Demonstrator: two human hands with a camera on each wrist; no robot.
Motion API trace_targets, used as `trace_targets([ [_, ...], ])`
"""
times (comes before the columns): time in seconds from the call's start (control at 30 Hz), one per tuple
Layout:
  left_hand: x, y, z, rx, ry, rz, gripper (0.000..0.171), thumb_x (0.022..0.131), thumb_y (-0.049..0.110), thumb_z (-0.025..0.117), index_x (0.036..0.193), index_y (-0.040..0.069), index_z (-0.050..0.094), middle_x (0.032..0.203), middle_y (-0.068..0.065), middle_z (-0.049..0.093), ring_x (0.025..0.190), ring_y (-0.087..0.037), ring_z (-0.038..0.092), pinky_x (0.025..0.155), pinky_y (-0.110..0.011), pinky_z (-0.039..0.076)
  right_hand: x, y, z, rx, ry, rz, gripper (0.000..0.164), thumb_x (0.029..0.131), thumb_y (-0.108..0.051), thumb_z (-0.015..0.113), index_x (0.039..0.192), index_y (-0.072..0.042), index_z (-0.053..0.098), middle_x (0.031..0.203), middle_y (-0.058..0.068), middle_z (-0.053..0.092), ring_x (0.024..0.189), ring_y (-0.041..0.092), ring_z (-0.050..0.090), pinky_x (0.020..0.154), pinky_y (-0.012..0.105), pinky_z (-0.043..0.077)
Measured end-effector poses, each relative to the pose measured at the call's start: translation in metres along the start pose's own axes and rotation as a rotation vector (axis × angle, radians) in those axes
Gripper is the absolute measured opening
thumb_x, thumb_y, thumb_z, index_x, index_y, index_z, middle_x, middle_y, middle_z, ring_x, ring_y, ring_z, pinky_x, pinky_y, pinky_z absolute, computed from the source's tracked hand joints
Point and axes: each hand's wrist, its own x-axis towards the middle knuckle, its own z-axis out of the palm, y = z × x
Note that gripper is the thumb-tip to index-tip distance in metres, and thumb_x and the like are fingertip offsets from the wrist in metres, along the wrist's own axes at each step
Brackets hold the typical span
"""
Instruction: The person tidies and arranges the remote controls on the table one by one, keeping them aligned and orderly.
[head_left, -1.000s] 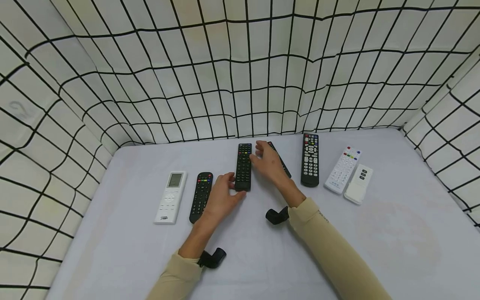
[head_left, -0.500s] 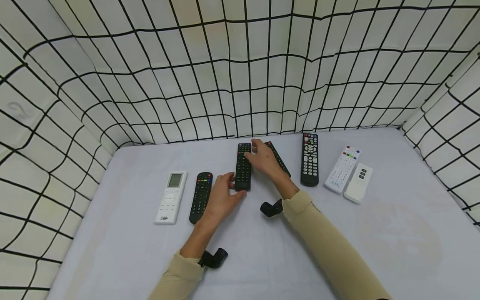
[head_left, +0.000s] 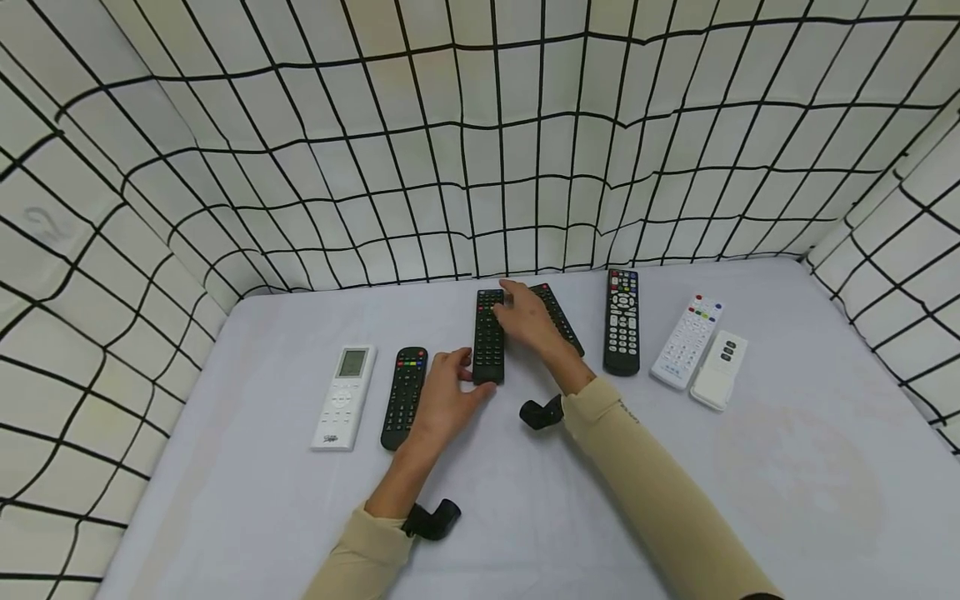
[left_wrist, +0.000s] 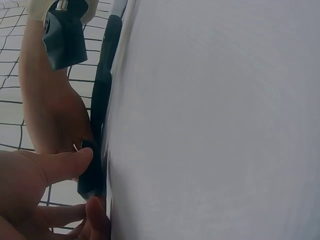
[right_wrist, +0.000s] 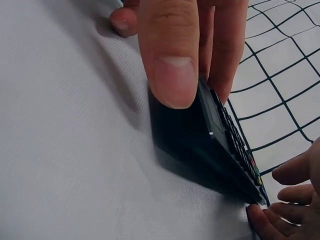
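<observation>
A black remote control (head_left: 489,337) lies lengthwise between my two hands. My left hand (head_left: 444,393) grips its lower end, fingers along the left edge and thumb at the bottom. At the upper right of this remote, my right hand (head_left: 527,318) holds it with the thumb over the buttons. The right wrist view shows a large thumb (right_wrist: 175,82) pressed to the near end of the remote (right_wrist: 200,145), which looks tilted, and another hand (right_wrist: 292,205) at the far end. In the left wrist view a thumb (left_wrist: 70,165) touches a dark remote end (left_wrist: 91,175).
A second black remote (head_left: 405,396) and a white remote with a screen (head_left: 343,398) lie to the left. Rightward are a slanted black remote (head_left: 562,321), partly hidden, a larger black one (head_left: 622,322) and two white ones (head_left: 687,342). Black-lined netting (head_left: 525,192) surrounds the white table.
My right hand has shifted slightly left, its thumb now over the middle remote, uncovering more of the slanted black remote. The left hand has stayed at the lower end.
</observation>
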Motion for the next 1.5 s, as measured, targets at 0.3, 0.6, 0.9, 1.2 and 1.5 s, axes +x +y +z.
trace_targets([
  [0.3,-0.002,0.000,-0.001,-0.001,0.011,-0.008,0.066,0.089,0.017,0.082,0.146,-0.002,0.054,0.124,-0.019,0.059,0.106,-0.028,0.062,0.086,-0.039,0.050,0.002,0.001,0.003,-0.048,0.001,-0.040,0.053,0.107,-0.014,0.047,0.160,-0.007,0.039,0.162,0.019,0.046,0.155,0.034,0.038,0.128,0.047,0.031],
  [0.6,-0.001,-0.002,0.002,-0.012,-0.009,-0.013,0.066,0.087,0.018,0.084,0.145,0.002,0.058,0.127,-0.018,0.059,0.106,-0.028,0.063,0.085,-0.038,0.049,-0.004,0.006,0.000,0.031,0.032,-0.016,0.052,0.106,-0.013,0.053,0.156,-0.004,0.043,0.156,0.021,0.051,0.146,0.036,0.050,0.121,0.048,0.041],
  [0.9,-0.003,-0.005,-0.004,-0.049,-0.060,0.018,0.068,0.087,0.018,0.085,0.147,0.003,0.056,0.129,-0.018,0.062,0.113,-0.031,0.066,0.096,-0.047,0.053,-0.008,0.009,-0.004,0.168,0.080,-0.014,0.054,0.101,-0.008,0.064,0.151,-0.004,0.047,0.153,0.017,0.052,0.135,0.034,0.059,0.104,0.045,0.055],
  [1.2,-0.005,-0.011,-0.005,-0.115,-0.090,0.006,0.070,0.084,0.011,0.086,0.147,0.004,0.055,0.125,-0.016,0.073,0.103,-0.023,0.073,0.089,-0.041,0.058,-0.012,0.013,-0.007,0.233,0.106,0.003,0.054,0.095,-0.005,0.072,0.145,-0.005,0.053,0.148,0.016,0.057,0.123,0.032,0.068,0.096,0.041,0.058],
  [1.5,-0.021,-0.011,-0.006,-0.122,-0.091,-0.010,0.072,0.084,0.009,0.085,0.149,0.004,0.053,0.130,-0.017,0.069,0.101,-0.021,0.070,0.087,-0.040,0.059,-0.022,0.008,-0.006,0.238,0.072,0.048,0.055,0.095,-0.010,0.074,0.146,-0.008,0.055,0.142,0.015,0.060,0.126,0.029,0.065,0.096,0.040,0.057],
])
